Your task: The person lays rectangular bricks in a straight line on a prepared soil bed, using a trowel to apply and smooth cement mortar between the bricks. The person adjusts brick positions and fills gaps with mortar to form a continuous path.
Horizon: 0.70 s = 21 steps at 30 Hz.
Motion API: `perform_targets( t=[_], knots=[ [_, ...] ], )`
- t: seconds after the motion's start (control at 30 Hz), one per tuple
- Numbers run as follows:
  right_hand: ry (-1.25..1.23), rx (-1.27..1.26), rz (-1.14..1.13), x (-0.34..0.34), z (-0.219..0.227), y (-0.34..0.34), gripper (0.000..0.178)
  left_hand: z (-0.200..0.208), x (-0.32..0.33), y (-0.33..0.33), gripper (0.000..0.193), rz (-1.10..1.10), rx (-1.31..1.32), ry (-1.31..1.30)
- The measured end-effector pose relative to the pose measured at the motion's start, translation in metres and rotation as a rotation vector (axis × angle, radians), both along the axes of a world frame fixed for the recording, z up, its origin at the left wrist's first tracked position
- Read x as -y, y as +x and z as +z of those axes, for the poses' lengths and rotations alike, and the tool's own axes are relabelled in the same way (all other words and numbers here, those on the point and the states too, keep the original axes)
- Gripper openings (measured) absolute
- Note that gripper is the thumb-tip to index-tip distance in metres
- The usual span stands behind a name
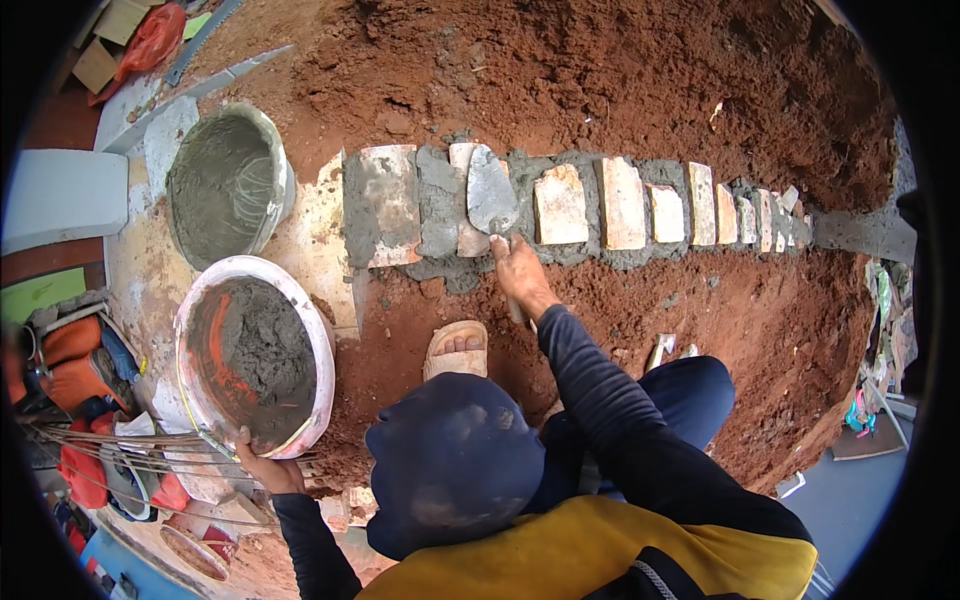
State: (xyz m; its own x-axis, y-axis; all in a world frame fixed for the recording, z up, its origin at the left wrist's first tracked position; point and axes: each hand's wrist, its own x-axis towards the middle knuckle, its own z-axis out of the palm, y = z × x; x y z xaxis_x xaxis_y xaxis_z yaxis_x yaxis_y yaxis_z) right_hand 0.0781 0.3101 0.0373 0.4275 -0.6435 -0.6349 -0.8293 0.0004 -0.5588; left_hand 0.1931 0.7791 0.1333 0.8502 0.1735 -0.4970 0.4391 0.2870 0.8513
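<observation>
My right hand (522,275) is closed round the handle of a trowel (490,192). The trowel's grey, mortar-smeared blade lies over a brick in the row, close to wet mortar (437,200). On its left a mortar-coated brick (391,205) sits in the row; on its right is a pale brick (561,205). My left hand (268,468) grips the near rim of a round, pale-edged bucket (327,375), which leans toward me. Inside that bucket is a heap of grey mortar (270,345), with reddish wall showing beside it.
A second bucket (283,185), grey-coated inside, stands just beyond the first. Reddish soil (620,80) banks up behind the brick row. My sandalled foot (457,348) and knees are on the near side. Thin metal rods (130,440) and orange items (75,365) lie at left.
</observation>
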Motion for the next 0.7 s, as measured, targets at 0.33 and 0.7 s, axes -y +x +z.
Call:
perform_targets(
  t=[0.33,0.7],
  knots=[
    [-0.015,0.050,0.266,-0.046,-0.010,0.035,0.059,-0.005,-0.014,0.003,0.049,-0.045,-0.020,0.050],
    [-0.018,0.105,0.038,-0.023,-0.010,-0.050,0.068,-0.008,-0.025,0.009,0.054,-0.056,-0.079,0.034]
  ],
)
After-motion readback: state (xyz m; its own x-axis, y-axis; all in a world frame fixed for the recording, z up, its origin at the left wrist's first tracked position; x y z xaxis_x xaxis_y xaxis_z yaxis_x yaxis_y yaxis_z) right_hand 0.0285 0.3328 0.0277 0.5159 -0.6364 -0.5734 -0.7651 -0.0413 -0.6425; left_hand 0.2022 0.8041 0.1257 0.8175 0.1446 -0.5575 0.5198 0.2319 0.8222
